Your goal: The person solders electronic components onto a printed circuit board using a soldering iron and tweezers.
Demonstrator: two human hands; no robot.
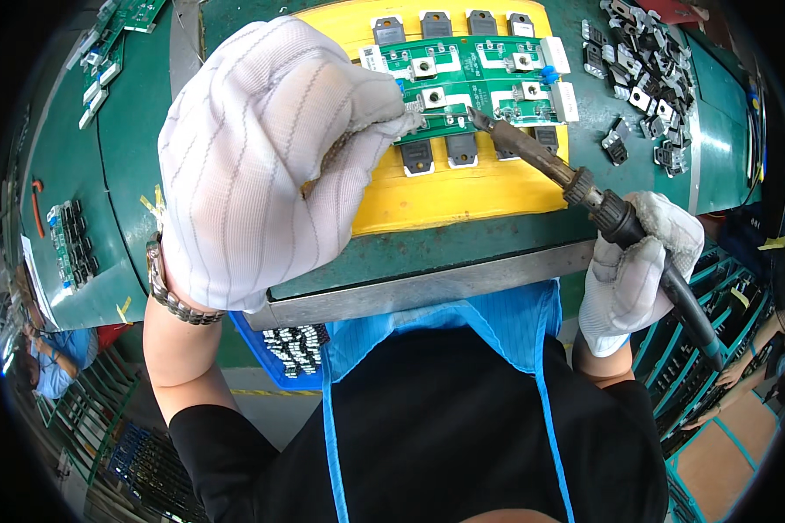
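In white striped gloves, both my hands are at a green circuit board (480, 74) that rests on a yellow pad (471, 199). Black flat components (417, 159) stick out along its near and far edges. My right hand (641, 270) grips a soldering iron (615, 218), its tip touching or just above the board's near part. From the pinched fingers of my left hand (270, 157), a thin solder wire (436, 114) runs to that tip. My left hand covers the board's left end.
Loose black components (645, 78) lie heaped at the right of the green bench (410, 244). More boards (74, 244) are on the left, near a red-handled tool (37, 207). A blue bin (279, 353) of parts sits below the metal bench edge (427, 283). Other people are at both sides.
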